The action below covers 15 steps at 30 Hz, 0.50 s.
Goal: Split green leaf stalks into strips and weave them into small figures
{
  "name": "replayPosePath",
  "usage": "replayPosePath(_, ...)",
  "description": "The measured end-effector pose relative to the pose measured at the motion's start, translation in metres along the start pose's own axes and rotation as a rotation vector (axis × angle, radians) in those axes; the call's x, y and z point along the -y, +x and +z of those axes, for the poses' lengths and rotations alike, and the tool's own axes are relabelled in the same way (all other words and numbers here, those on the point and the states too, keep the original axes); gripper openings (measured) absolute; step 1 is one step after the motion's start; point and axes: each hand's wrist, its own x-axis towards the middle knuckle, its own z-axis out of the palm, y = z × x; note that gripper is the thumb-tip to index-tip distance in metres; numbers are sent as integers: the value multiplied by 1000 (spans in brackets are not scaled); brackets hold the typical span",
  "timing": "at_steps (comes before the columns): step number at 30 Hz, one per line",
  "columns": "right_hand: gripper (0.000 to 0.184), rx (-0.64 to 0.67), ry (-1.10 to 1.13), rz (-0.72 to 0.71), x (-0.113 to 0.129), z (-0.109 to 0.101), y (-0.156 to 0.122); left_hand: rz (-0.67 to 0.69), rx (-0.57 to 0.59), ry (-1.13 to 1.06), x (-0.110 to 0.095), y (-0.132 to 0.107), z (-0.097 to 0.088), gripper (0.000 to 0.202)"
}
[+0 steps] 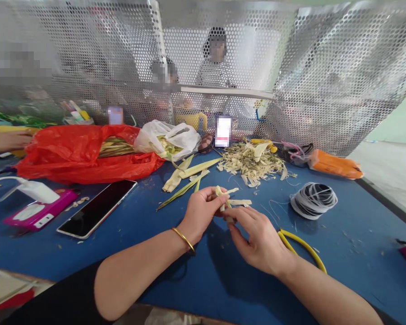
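Observation:
Pale corn husk strips [241,202] stick out from between my two hands above the blue table. My left hand [205,208], with a gold bangle at the wrist, pinches the folded husk at its upper end. Close against it, my right hand [253,237] grips the lower part of the same husk between thumb and fingers. The fingers hide where the strips meet. Beyond my hands lie longer loose husk leaves [189,174], and a heap of husk scraps [252,160] is piled to their right. Yellow-handled pliers or cutters [304,248] rest partly behind my right forearm.
A spool of white thread [313,201] stands on the right, near an orange packet [336,164]. On the left are a black phone [98,210], a magenta power strip [42,210] and a red plastic bag [64,151]. A perforated metal screen [223,67] closes the back; another person's hand [10,142] is far left.

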Motion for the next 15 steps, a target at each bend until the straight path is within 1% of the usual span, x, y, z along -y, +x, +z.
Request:
replayPosePath(2,46,8,83,14,2,-1,0,27,16,29,-1,0,-1,34)
replayPosePath(3,48,3,101,29,2,-1,0,30,26,37,-1,1,-1,34)
replayPosePath(4,47,-5,108,43,1,-1,-1,27,36,44,-2,0,0,35)
replayPosePath(5,42,-16,105,54,0,-1,-1,24,45,53,-2,0,0,35)
replayPosePath(7,27,-55,75,62,-2,-2,0,17,61,76,-1,0,1,34)
replayPosePath(9,18,-118,15,63,-4,-3,0,9,108,102,0,-1,2,32)
replayPosePath(13,15,-261,-180,91,-8,-5,2,10,254,132,1,-5,3,30)
replayPosePath(15,16,-259,-254,97,-11,-5,3,15,304,136,0,-7,3,32)
